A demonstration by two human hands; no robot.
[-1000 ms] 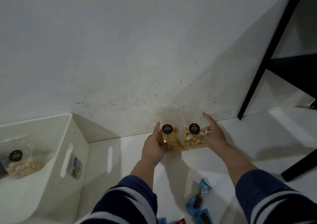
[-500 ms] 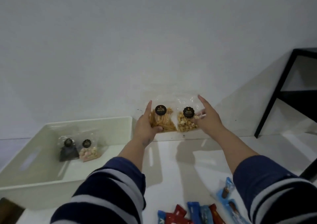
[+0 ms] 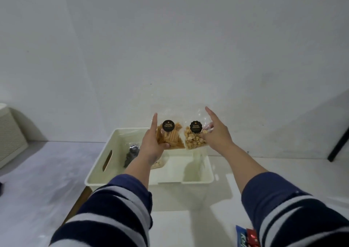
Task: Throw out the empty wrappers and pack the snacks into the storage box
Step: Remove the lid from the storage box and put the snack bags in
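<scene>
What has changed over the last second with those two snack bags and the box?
Both hands, left hand and right hand, carried the chips bag and nuts bag from near the wall to above the storage box. Unchanged: the grips and the packets already inside.

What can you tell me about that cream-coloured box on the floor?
The storage box is a cream, plastic-looking, open-topped rectangular tub with a slot handle cut in its left wall. It sits upright on the pale floor against the wall. Inside at the back left lie a dark snack bag and a pale snack bag; the rest looks bare. Neither hand touches it.
</scene>
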